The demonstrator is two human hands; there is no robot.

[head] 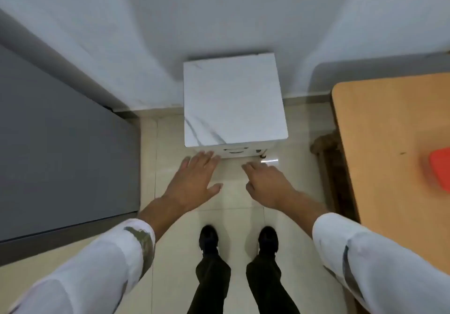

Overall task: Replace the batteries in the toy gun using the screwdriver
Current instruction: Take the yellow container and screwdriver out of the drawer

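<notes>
The left hand (194,180) and right hand (267,182) reach for the little white cabinet (233,99), fingers (204,158) loose, holding nothing. No toy gun or screwdriver shows; I think pulling its drawer (235,152) straight and slowly is best.

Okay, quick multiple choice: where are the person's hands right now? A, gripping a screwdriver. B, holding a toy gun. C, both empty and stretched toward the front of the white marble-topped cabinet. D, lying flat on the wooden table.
C: the left hand and right hand hold nothing, with fingers extended toward the front of the white cabinet.
</notes>
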